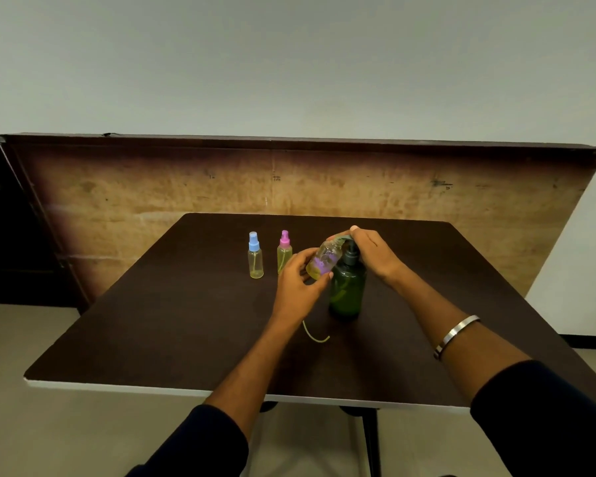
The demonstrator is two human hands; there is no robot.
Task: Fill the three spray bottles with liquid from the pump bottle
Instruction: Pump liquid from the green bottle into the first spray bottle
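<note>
A clear spray bottle [324, 258] with a purple printed design is held tilted above the table, its mouth leaning right toward the nozzle of the pump bottle [347, 287]; a little yellowish liquid pools at its lower end; the print is too blurred to read, and no other writing or brand shows anywhere. The left hand [298, 282] grips this bottle round its lower end, fingers and thumb curled about it; the right hand [372, 253] lies over the dark pump head, fingers bent down across it, pressing on it, with the fingertips reaching past the tilted bottle's top; a metal bangle [456, 335] sits on the right forearm, and both arms wear dark sleeves. The pump bottle is dark green, upright, right of the table's middle; its label side cannot be seen. To the left stand two more spray bottles, upright and apart: one with a pink cap [284, 253], nearer the hands, holding yellowish liquid, and farther left one with a blue cap [255, 258], with a shallow yellowish layer. A thin pale tube [315, 333] lies curved on the dark brown table [152, 321], near of the pump bottle; behind the table stands a worn wooden board [152, 187] against a pale wall.
</note>
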